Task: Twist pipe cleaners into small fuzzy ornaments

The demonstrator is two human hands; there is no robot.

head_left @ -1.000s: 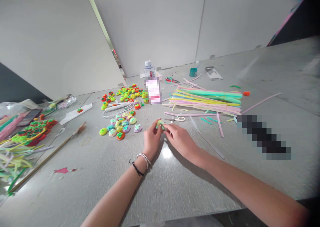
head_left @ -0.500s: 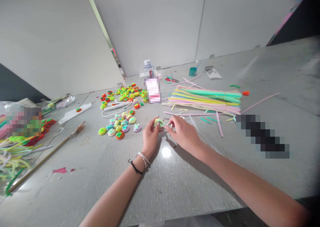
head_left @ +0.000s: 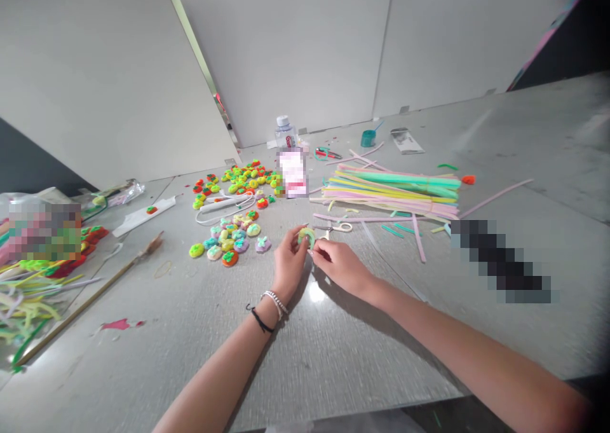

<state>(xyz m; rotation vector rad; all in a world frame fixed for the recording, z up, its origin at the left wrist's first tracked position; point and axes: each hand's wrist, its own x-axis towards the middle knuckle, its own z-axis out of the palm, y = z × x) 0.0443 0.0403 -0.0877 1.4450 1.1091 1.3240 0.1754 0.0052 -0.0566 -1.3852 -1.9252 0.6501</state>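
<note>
My left hand (head_left: 290, 254) is closed on a small curled pale green and yellow pipe cleaner piece (head_left: 307, 234), held just above the table. At its right side, my right hand (head_left: 340, 264) has its fingers pinched together against the curl's edge; the fingertips partly hide what they grip. White-handled scissors (head_left: 339, 227) lie just beyond the right hand. Left of my left hand sits a group of pastel fuzzy coiled pieces (head_left: 227, 237) with small leafy tops. To the right lies a thick bundle of coloured pipe cleaners (head_left: 391, 191).
Many orange and yellow-green coils (head_left: 248, 177) lie behind a white-corded tool (head_left: 229, 202). A clear bottle (head_left: 284, 133) and teal jar (head_left: 368, 138) stand at the back. A long wooden stick (head_left: 86, 302) and heaped pipe cleaners (head_left: 23, 306) are at left.
My right hand has shifted slightly left and down, its fingers now closer to the curled piece. More of the scissors shows behind it. My left hand stays nearly in place.
</note>
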